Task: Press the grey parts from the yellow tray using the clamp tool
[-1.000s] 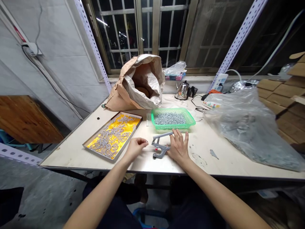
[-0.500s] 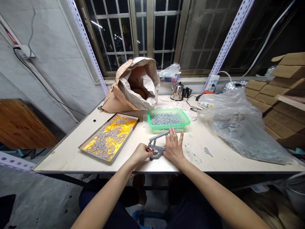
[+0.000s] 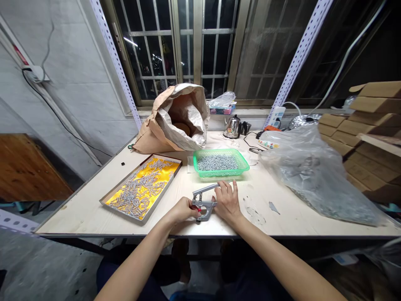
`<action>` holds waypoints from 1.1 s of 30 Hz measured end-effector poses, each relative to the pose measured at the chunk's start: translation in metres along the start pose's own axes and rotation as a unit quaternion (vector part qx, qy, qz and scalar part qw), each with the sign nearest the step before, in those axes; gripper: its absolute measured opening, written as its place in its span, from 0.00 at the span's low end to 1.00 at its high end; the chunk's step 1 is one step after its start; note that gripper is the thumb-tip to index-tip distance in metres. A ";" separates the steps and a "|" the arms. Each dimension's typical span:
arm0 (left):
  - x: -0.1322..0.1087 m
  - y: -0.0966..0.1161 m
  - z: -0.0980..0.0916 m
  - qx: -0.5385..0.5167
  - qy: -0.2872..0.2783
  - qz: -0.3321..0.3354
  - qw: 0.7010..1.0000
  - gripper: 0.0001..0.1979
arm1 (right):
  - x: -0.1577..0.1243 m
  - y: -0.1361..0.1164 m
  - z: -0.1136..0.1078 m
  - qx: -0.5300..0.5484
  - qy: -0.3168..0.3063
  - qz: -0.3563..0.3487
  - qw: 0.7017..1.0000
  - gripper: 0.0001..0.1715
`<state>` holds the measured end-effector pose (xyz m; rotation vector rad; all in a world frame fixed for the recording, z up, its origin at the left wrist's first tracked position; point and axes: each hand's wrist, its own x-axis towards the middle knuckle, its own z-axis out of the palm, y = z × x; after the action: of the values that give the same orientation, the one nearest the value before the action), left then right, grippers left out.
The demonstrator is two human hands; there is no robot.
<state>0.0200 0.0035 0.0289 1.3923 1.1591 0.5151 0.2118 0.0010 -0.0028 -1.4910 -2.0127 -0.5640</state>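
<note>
Near the table's front edge, grey snap-fastener pliers (image 3: 207,205) with a spring between their arms lie across between my hands. My right hand (image 3: 228,201) is wrapped round the handle end, fingers curled over the upper handle. At the jaw end, next to a small red part, my left hand (image 3: 184,210) is closed in a pinch; its fingertips hide what they hold, if anything. Beyond the pliers stands a green plastic basket (image 3: 221,171) full of small metal pieces. To the left, a shallow tray (image 3: 125,214) holds many small spring-like metal pieces on yellow lining.
A large open paper sack (image 3: 150,140) leans at the back left. A kettle (image 3: 232,127) stands near the window. On the right lies a big clear plastic bag (image 3: 313,167), with stacked cardboard boxes (image 3: 369,142) behind. A small grey scrap (image 3: 274,207) lies on the table.
My right hand's fingers, stretched over the upper handle before, are now curled round it, and the handle sits lower toward the other. The whole view has shifted slightly.
</note>
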 end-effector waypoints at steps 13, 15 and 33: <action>-0.025 -0.005 0.003 -0.176 0.142 -0.029 0.974 0.29 | -0.007 0.002 0.008 -0.003 -0.072 -0.040 0.997 0.03; -0.024 -0.006 0.011 -0.172 0.123 -0.039 0.976 0.29 | -0.005 0.002 0.006 -0.007 -0.061 -0.034 0.998 0.03; 0.023 0.014 -0.002 -0.147 0.365 0.121 0.911 0.14 | 0.000 0.011 0.007 0.002 -0.017 0.044 0.999 0.25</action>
<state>0.0321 0.0265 0.0345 1.0998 1.4155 1.4168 0.2210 0.0081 -0.0081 -1.5892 -1.9613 -0.5005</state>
